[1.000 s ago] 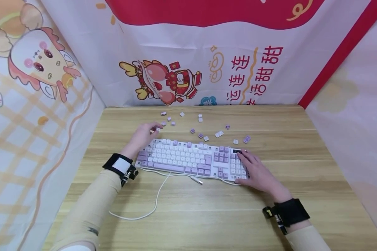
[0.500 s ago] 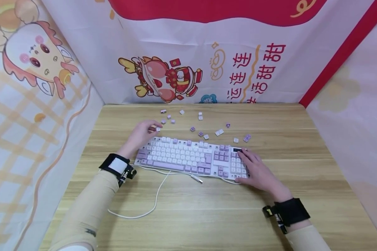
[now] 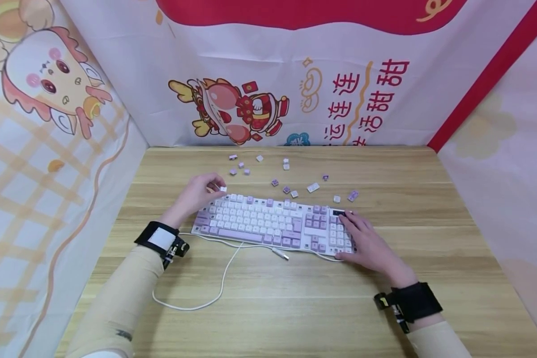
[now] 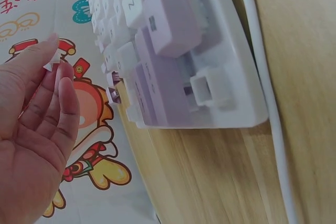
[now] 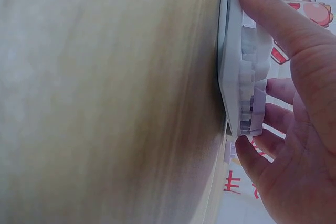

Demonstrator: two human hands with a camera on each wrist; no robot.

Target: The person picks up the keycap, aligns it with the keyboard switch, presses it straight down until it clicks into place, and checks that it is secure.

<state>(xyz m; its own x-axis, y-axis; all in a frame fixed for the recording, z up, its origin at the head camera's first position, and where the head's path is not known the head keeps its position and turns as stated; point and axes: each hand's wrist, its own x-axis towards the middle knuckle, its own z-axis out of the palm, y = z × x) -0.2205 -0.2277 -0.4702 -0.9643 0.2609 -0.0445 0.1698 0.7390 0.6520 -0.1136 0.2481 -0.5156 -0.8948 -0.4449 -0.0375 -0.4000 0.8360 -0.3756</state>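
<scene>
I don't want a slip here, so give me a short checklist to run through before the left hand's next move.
1. Key in hand: ok; the left hand pinches a white key.
2. Keyboard steadied: ok; the right hand holds its right end.
3. Bare socket available: ok; one bare socket shows at the near left corner.
4. Mark on the held key: cannot tell; too small to read.
5. Cable clear of the left arm: cannot tell; the arm hides part of it.
6. All keys fitted: not ok; loose keys lie behind the keyboard.
</scene>
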